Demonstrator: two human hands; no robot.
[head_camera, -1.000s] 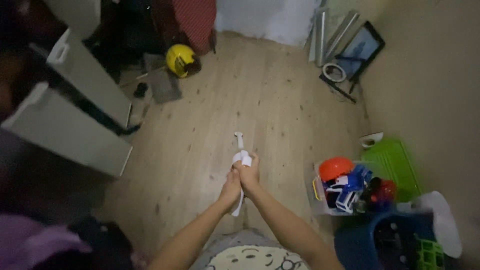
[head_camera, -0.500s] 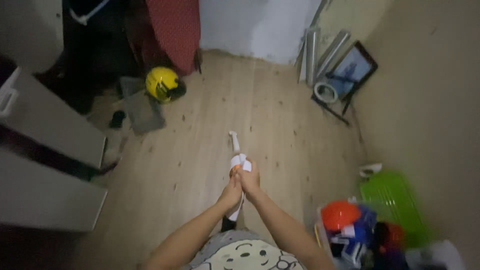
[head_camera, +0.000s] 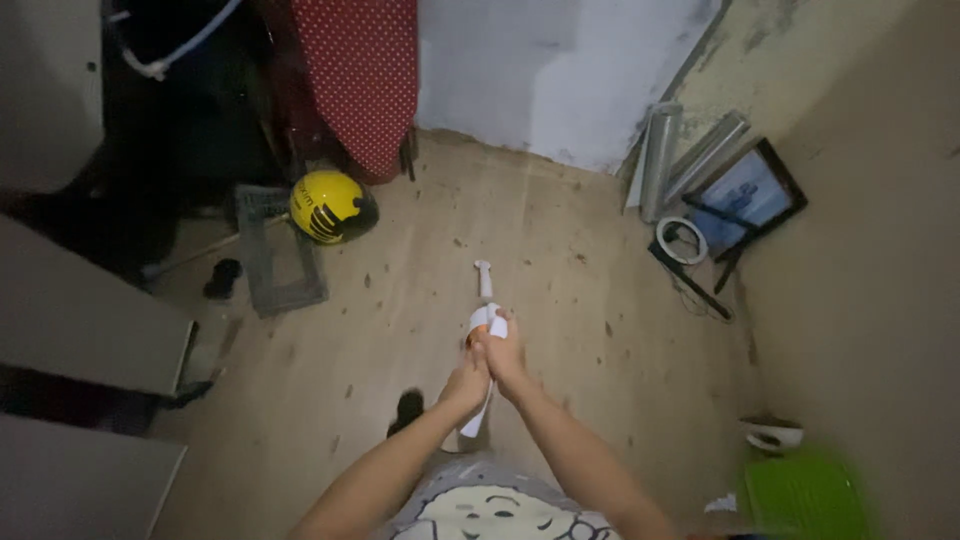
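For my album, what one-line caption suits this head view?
Both hands, left and right, grip a white slim plastic tool above a wooden floor, yellow helmet nearby.

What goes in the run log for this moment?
left hand: grips white tool | right hand: grips same | floor: yellow helmet

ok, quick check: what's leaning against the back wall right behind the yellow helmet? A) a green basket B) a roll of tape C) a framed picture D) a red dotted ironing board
D: the red dotted ironing board stands against the wall just behind the yellow helmet.
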